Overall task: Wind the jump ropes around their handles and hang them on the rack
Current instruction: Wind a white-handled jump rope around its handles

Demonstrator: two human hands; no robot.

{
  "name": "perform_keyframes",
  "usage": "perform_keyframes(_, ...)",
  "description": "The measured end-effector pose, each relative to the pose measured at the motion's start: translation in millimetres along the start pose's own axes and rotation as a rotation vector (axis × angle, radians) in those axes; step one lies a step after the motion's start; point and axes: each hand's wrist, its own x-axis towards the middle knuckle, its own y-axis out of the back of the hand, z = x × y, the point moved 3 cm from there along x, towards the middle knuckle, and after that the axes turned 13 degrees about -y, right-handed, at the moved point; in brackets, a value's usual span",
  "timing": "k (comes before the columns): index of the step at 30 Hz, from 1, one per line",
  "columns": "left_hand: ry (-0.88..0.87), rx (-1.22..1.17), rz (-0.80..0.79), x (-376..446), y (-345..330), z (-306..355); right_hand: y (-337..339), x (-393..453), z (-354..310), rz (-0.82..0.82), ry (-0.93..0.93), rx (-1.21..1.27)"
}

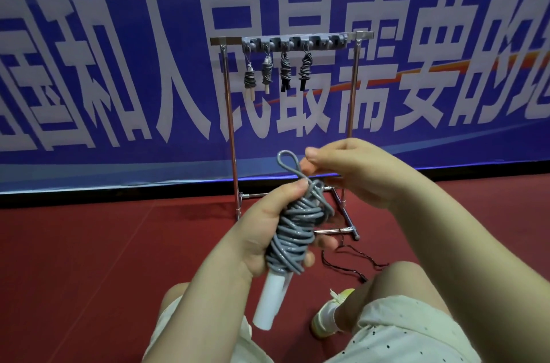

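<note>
My left hand (262,228) grips a grey jump rope (293,231) wound in many turns around its white handles (272,301), which stick out below the fist. A small loop of the rope (287,158) stands up above the bundle. My right hand (342,170) pinches the rope just beside that loop. Behind, a metal rack (354,88) carries a grey hook bar (293,41). Several wound ropes (278,71) hang from its left hooks, two with white handles and two with black handles. The hooks to the right hold nothing.
The rack stands on a red floor (89,258) in front of a blue banner (119,65) with large white characters. A thin black cord (351,258) lies on the floor by the rack's foot. My knees and a pale shoe (330,315) fill the lower frame.
</note>
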Motion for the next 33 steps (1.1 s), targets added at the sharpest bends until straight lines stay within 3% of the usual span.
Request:
perform_keyframes(5,0.021,-0.087,-0.056,28.5,6.5,9.9,10.1,17.2,1.8,-0.209,-0.025,0.186)
perform_keyframes(9,0.043,-0.13,-0.138,60.2,6.8,12.7,26.1,38.3,-7.8,-0.254,-0.066,0.24)
perform_keyframes(13,0.065,-0.184,-0.183,100.8,12.9,21.6,51.8,62.5,-19.8,-0.121,-0.055,0.354)
perform_keyframes(17,0.06,-0.189,-0.113,161.7,34.1,36.5,91.1,106.9,-21.1,0.095,-0.033,0.412)
perform_keyframes(22,0.011,0.178,0.066,237.8,62.5,49.3,149.0,172.4,-24.3,0.32,0.021,0.427)
perform_keyframes(27,-0.101,0.487,0.127,334.7,94.6,67.3,214.4,263.4,-25.0,0.388,0.04,0.493)
perform_keyframes(33,-0.144,0.437,0.228,456.6,138.7,75.7,276.8,368.7,-31.5,0.346,0.017,0.454)
